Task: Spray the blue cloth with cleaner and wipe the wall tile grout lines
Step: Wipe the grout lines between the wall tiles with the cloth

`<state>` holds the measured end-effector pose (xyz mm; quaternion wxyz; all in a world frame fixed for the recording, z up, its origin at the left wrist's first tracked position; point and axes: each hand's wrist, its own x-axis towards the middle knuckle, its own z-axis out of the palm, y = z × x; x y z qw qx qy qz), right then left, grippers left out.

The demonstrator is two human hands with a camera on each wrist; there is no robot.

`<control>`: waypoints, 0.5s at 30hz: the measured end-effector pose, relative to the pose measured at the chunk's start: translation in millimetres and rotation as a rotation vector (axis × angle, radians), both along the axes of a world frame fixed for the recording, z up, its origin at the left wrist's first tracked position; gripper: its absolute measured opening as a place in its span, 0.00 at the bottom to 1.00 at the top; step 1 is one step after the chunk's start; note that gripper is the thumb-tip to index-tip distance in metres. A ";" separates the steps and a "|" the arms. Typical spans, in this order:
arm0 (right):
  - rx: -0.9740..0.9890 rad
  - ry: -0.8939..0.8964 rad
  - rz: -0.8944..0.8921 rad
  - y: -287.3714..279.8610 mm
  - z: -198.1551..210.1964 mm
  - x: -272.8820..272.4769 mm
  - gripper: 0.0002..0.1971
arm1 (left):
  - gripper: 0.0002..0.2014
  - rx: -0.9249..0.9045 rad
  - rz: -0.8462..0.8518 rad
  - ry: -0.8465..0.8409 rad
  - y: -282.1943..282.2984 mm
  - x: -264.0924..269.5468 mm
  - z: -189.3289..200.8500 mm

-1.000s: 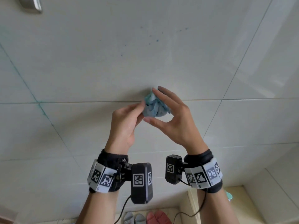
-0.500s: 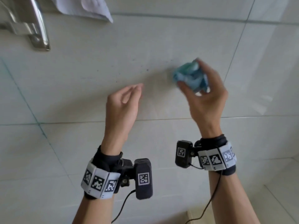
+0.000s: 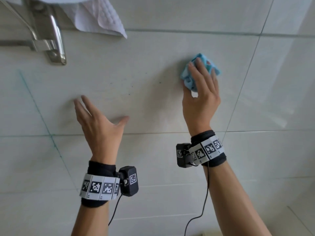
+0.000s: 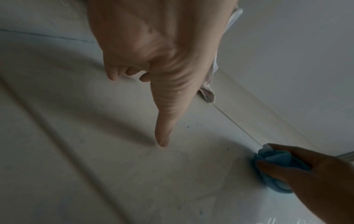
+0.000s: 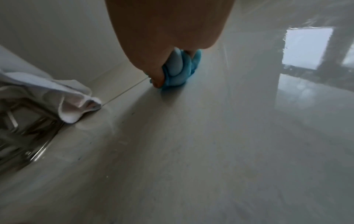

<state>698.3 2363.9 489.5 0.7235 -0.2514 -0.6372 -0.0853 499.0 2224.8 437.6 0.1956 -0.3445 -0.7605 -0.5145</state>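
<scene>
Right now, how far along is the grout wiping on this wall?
Just starting. The right hand grips the bunched blue cloth against the tile; whether it was sprayed can't be told. It is on the tile face, below the horizontal grout line. The left hand is free. The grout lines remain.

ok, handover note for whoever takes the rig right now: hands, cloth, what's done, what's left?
Right hand: grips the bunched blue cloth and presses it on the wall tile, below the horizontal grout line and left of the vertical one.
Left hand: open, fingers spread, holding nothing, at the tile face; contact not clear.
No spray bottle in view; whether the cloth is wet cannot be told.
Nearby: white towel on a metal rack, upper left.
Done: cloth is on the wall.
Left: wipe along the grout lines; dark specks remain on the tile.
</scene>
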 end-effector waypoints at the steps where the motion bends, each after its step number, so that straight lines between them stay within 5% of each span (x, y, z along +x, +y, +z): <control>1: 0.016 -0.048 -0.007 -1.5 -0.6 -0.3 0.21 | 0.65 0.003 0.003 -0.014 1.2 -1.1 -4.0; 10: 0.044 -0.052 -0.052 -18.0 -3.2 -32.0 0.22 | 0.73 0.069 0.016 -0.107 5.7 -15.0 -32.1; 15: 0.209 -0.448 -0.004 -43.3 -17.1 -74.6 0.23 | 0.75 0.103 -0.019 -0.081 9.9 -26.6 -44.9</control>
